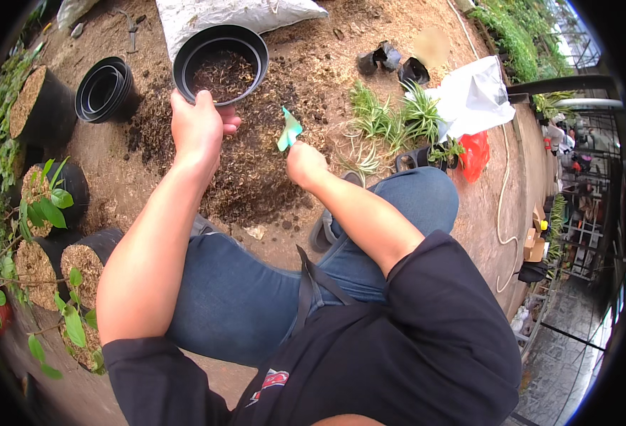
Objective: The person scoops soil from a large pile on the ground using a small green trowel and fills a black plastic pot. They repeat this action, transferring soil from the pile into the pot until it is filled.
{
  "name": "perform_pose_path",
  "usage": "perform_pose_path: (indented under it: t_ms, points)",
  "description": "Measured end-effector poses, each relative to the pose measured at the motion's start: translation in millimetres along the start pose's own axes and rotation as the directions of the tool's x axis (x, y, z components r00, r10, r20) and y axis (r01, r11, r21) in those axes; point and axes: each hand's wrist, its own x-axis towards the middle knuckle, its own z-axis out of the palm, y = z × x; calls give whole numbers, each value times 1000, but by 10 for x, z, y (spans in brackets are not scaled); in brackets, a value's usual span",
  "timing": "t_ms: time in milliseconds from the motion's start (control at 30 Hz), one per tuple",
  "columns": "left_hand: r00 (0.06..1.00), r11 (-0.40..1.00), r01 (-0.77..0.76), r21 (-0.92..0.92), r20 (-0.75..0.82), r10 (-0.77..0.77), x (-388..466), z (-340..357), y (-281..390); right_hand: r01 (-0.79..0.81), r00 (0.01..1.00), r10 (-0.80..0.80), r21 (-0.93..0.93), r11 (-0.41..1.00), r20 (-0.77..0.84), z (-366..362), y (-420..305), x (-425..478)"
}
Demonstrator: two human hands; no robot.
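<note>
My left hand [198, 125] grips the near rim of a round black plastic plant pot [262, 66], tilted so that its inside shows, with some brown potting mix [222, 77] in the bottom. To its right my right hand [306, 164] is closed round the handle end of a small green hand trowel [289, 129]; the handle itself is hidden in the fist. The trowel's blade is over a loose heap of dark soil and chaff [254, 175] on the ground. Spider plants [382, 120] with bare roots lie right of the heap.
Stacked empty black pots [105, 90] stand at the left, near filled grow bags [44, 106] and leafy plants [52, 210]. A white sack [227, 13] lies beyond the heap. At the right are black planter bags [379, 57], a white bag [473, 101], a red plastic bag [474, 155] and a hose [500, 197].
</note>
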Motion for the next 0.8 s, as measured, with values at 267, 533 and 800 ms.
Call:
perform_pose_path:
  t_ms: [267,533,800]
  points:
    - [1000,999,5,40,25,-6,40,-4,-52,37,997,-42,-83,996,-59,190,-44,-172]
    - [998,995,29,98,46,-34,69,-114,-79,249,941,-309,-340,907,-136,-165,-37,-468]
    - [998,993,17,115,53,-23,141,-106,-133,120,984,-141,-183,976,-106,-811,184,-334]
